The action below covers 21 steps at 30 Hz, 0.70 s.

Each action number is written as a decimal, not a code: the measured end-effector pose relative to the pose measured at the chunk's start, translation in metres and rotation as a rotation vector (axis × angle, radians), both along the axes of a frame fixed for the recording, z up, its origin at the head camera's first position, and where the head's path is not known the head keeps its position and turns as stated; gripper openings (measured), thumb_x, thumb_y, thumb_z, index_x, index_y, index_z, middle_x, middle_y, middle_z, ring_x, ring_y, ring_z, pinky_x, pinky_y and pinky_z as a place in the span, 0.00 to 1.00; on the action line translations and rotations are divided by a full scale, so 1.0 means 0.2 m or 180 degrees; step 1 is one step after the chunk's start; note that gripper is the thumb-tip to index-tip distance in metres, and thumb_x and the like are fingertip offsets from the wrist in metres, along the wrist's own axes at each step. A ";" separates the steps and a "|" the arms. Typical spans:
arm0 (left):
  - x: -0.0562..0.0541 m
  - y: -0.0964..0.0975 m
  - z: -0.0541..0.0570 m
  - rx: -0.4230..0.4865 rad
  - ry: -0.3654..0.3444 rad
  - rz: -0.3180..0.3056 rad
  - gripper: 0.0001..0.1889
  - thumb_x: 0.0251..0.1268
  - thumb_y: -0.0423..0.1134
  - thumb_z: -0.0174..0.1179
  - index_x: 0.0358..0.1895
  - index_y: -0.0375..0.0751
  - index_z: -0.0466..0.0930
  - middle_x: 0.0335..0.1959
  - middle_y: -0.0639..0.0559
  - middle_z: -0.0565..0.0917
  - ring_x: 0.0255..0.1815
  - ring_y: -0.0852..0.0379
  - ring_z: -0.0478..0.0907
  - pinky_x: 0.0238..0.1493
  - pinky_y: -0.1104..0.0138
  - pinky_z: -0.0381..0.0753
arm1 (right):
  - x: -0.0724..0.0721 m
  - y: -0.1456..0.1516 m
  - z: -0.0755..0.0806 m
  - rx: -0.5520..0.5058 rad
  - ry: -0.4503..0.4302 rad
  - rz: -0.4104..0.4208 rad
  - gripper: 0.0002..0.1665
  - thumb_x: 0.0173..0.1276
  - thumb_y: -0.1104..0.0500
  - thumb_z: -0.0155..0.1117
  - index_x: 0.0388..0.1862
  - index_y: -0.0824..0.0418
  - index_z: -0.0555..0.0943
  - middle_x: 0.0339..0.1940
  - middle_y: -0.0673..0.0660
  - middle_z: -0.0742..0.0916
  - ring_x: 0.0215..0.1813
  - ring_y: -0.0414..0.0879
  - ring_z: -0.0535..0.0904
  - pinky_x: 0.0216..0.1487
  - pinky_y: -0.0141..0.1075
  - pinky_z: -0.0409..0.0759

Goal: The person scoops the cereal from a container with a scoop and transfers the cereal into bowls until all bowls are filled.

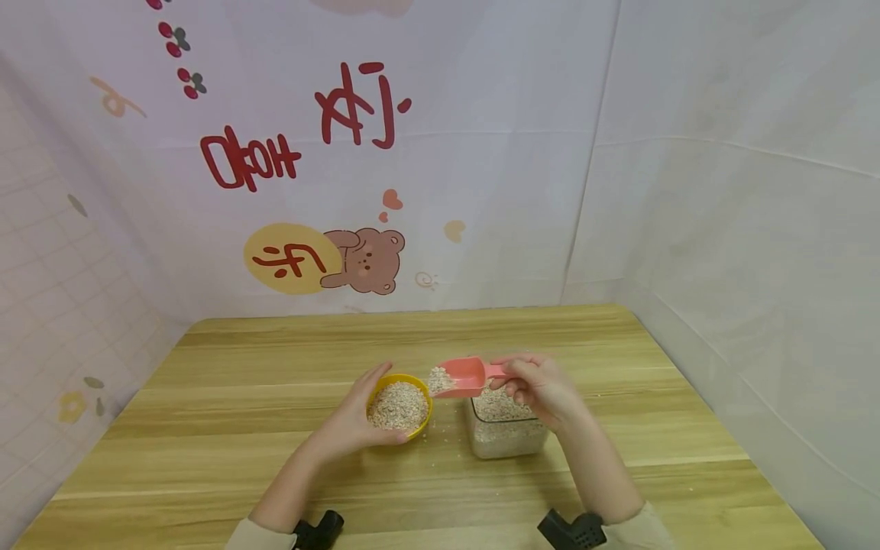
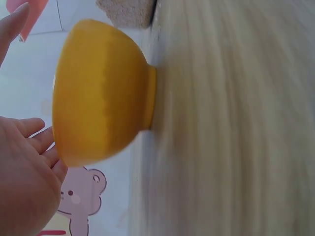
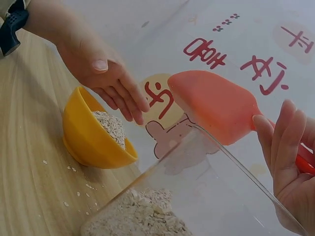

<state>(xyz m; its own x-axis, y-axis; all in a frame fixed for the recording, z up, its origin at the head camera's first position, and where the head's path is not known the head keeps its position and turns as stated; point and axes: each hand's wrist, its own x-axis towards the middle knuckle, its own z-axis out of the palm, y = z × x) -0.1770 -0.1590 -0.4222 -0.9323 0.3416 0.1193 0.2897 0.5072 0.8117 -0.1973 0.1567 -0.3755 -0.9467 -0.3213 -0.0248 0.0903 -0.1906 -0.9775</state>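
Note:
A yellow bowl [image 2: 101, 93] filled with oat flakes [image 1: 399, 406] stands upright on the table. My left hand [image 1: 353, 420] is spread around the bowl's left side, fingers fairly straight; in the left wrist view the fingertips are at its rim. My right hand [image 1: 545, 391] grips the handle of a pink scoop [image 1: 470, 374]. Some oat flakes [image 1: 440, 380] lie at the scoop's front end, just right of the bowl's rim. Beneath the scoop and right hand is a clear square container [image 1: 507, 441] holding more oats. The right wrist view shows the scoop's underside above the container's edge.
Loose oat flakes [image 3: 66, 203] are scattered on the wooden table [image 1: 275, 367] between bowl and container. A white printed curtain [image 1: 495, 191] hangs behind the table and along both sides. Black wrist straps [image 1: 574, 530] sit near the sleeves.

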 end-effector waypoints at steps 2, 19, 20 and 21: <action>0.00 -0.02 -0.01 -0.0002 -0.0011 0.0009 0.60 0.37 0.54 0.78 0.76 0.53 0.50 0.76 0.45 0.49 0.74 0.42 0.46 0.64 0.37 0.52 | -0.01 -0.01 0.00 0.0061 -0.0002 0.0009 0.19 0.67 0.69 0.52 0.53 0.81 0.73 0.23 0.54 0.87 0.19 0.34 0.75 0.18 0.21 0.68; -0.05 -0.10 -0.07 -0.0083 -0.0135 -0.0052 0.60 0.40 0.53 0.77 0.76 0.40 0.48 0.75 0.40 0.50 0.74 0.38 0.45 0.64 0.36 0.50 | -0.08 -0.11 0.03 0.0325 -0.0078 0.0104 0.20 0.67 0.68 0.53 0.54 0.81 0.74 0.26 0.58 0.87 0.20 0.36 0.76 0.18 0.23 0.69; -0.05 -0.10 -0.07 -0.0082 -0.0162 -0.0052 0.61 0.39 0.54 0.77 0.76 0.40 0.48 0.75 0.41 0.51 0.74 0.38 0.45 0.65 0.37 0.50 | -0.08 -0.12 0.03 0.0344 -0.0084 0.0091 0.19 0.67 0.68 0.54 0.53 0.80 0.74 0.25 0.58 0.87 0.19 0.36 0.76 0.18 0.23 0.69; -0.05 -0.10 -0.08 -0.0081 -0.0187 -0.0051 0.61 0.39 0.54 0.77 0.76 0.40 0.48 0.75 0.42 0.52 0.74 0.39 0.45 0.65 0.37 0.50 | -0.09 -0.12 0.03 0.0367 -0.0098 0.0076 0.19 0.67 0.67 0.54 0.53 0.80 0.75 0.25 0.59 0.87 0.19 0.37 0.76 0.18 0.23 0.70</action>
